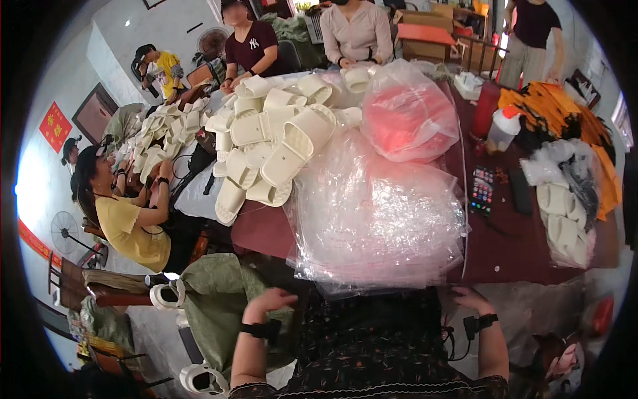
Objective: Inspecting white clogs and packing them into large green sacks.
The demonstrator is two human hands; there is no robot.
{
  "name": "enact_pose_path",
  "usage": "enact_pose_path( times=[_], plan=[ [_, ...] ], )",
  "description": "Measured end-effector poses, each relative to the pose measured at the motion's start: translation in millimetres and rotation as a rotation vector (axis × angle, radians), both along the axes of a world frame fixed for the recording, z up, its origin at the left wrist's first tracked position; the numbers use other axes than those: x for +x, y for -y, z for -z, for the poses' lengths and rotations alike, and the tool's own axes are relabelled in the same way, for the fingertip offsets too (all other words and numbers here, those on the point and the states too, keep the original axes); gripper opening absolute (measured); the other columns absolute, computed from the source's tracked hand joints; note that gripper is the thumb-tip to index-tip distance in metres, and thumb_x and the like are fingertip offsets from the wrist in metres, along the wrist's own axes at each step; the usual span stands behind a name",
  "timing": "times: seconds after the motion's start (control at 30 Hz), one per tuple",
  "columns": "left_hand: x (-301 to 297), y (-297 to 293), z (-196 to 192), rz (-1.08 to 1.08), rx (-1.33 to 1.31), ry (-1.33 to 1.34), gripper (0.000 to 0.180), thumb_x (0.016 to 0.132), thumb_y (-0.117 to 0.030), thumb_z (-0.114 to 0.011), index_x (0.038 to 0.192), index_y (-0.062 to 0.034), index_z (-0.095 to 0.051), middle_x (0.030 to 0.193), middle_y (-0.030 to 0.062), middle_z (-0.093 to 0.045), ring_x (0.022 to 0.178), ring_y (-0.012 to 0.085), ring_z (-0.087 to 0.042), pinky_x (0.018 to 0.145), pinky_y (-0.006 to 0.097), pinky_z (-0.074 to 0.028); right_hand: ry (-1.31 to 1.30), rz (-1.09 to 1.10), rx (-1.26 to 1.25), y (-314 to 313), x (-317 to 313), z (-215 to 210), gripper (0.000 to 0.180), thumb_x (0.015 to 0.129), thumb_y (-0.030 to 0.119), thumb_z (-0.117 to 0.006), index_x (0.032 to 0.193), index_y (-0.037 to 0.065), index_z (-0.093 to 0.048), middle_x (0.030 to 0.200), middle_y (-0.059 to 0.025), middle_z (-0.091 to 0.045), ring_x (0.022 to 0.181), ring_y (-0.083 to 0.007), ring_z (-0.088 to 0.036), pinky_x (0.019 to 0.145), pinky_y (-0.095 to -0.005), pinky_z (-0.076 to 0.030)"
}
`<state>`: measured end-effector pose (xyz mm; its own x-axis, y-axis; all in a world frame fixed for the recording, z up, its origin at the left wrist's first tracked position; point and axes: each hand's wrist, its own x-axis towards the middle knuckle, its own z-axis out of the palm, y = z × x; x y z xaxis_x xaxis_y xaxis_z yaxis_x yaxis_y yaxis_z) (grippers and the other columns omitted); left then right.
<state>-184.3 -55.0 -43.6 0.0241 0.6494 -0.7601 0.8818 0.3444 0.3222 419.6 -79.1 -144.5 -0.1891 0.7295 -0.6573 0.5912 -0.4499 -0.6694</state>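
My left hand (272,300) hangs just off the near edge of the table, its fingers stretched out and nothing in it. My right hand (470,300) is by the same edge farther right, fingers loosely extended and empty. Between and beyond them lies a thick stack of clear plastic bags (379,219). Left of the bags rises a heap of cream slippers (249,126). Behind the stack sits a clear bag with pink-red contents (409,120).
On the right are a phone (482,191), a bottle with a red cap (503,130), orange cloth (551,100) and bagged slippers (565,219). A green sack (216,299) stands near my left arm. Several people sit around the table, including one in yellow (129,219).
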Motion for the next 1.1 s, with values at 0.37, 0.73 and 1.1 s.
enact_pose_path(
  times=[0.37, 0.73, 1.1],
  plan=[
    [44, -92, -155, -0.025, 1.353, 0.254, 0.051, 0.079, -0.015, -0.068, 0.125, -0.0039, -0.050, 0.128, 0.0179, -0.049, 0.117, 0.0325, -0.047, 0.098, 0.041, -0.040, -0.117, -0.330, 1.032, 26, -150, -219, 0.022, 0.083, 0.020, -0.066, 0.102, 0.008, -0.067, 0.084, -0.0079, -0.066, 0.075, -0.0235, -0.064, 0.065, -0.0315, -0.050],
    [98, -143, -137, 0.200, 1.373, 0.224, 0.039, 0.084, -0.011, -0.064, 0.122, -0.0065, -0.056, 0.139, 0.0170, -0.040, 0.131, 0.0354, -0.033, 0.105, 0.045, -0.031, 0.237, 0.286, 0.923, 8, -69, -187, 0.012, 0.086, 0.009, -0.060, 0.095, 0.003, -0.067, 0.082, -0.0069, -0.066, 0.065, -0.0147, -0.060, 0.063, -0.0267, -0.048],
    [70, -169, -122, 0.212, 1.278, 0.439, 0.037, 0.081, -0.005, -0.062, 0.118, -0.0038, -0.057, 0.137, 0.0146, -0.045, 0.132, 0.0359, -0.034, 0.105, 0.047, -0.030, 0.719, 0.845, 0.973, 47, -28, -336, 0.019, 0.091, 0.013, -0.058, 0.103, 0.000, -0.066, 0.090, -0.0033, -0.066, 0.078, -0.0083, -0.060, 0.072, -0.0235, -0.047]
  ],
)
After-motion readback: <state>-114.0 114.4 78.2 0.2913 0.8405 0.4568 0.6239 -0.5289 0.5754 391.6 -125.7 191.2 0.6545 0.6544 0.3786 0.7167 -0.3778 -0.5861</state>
